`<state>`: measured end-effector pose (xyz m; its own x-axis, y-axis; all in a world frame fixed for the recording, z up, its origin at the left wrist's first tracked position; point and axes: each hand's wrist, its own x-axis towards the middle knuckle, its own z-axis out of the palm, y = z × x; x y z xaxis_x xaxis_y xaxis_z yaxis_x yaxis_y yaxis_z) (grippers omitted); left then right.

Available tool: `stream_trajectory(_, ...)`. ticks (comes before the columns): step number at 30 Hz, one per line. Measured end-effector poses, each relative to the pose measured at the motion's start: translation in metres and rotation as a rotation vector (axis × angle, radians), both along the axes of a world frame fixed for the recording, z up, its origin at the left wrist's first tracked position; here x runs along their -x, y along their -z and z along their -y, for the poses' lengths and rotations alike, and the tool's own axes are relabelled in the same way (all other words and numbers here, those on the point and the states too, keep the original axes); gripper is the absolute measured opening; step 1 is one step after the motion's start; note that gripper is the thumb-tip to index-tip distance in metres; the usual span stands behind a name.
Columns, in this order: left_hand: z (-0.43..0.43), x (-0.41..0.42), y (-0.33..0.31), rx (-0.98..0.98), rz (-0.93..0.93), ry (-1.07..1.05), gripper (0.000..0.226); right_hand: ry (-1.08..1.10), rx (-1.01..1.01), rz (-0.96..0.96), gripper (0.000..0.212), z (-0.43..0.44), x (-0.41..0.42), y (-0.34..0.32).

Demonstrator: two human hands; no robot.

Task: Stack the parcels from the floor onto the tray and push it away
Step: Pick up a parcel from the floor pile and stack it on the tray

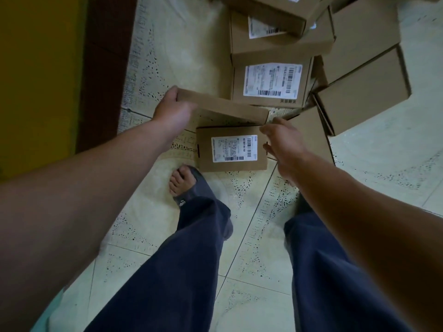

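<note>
Fingers (171,93) of the left hand (172,111) grip a flat parcel (223,107); the loose-spread right hand (285,144) should steady its far end.

The wide-angle camera, worn on the head, looks forward and steeply down from close above the forearms (96,178), with the legs (182,271) at bottom centre and the tiled floor (187,56) and parcels (273,80) filling the upper half.

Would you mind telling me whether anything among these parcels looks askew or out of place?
Yes: the boxes at the upper right lie heaped at mixed angles, some leaning on each other. The left hand holds a flat box tilted. No damage shows.
</note>
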<state>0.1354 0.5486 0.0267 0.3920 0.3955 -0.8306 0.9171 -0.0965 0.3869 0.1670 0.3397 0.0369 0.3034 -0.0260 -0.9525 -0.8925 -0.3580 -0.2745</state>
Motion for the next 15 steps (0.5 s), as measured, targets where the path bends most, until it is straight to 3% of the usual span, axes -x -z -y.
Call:
stream_trajectory(2,0.004,-0.001,0.0,0.005,0.009,-0.026,0.031,0.0,-0.027,-0.006,0.023,-0.002,0.001,-0.002)
stream_trajectory(6,0.011,0.008,-0.014,0.012,-0.014,-0.107,0.04,0.008,-0.017,-0.002,0.019,-0.003,0.006,-0.01)
stream_trajectory(9,0.013,0.024,-0.033,0.026,-0.078,-0.187,0.045,-0.009,0.001,0.006,0.028,0.005,0.016,-0.025)
stream_trajectory(12,0.017,0.045,-0.059,0.053,-0.124,-0.228,0.041,-0.012,0.029,-0.01,0.034,0.021,0.028,-0.047)
stream_trajectory(15,0.025,0.06,-0.095,0.074,-0.131,-0.309,0.032,0.021,0.045,-0.02,0.021,0.035,0.037,-0.084)
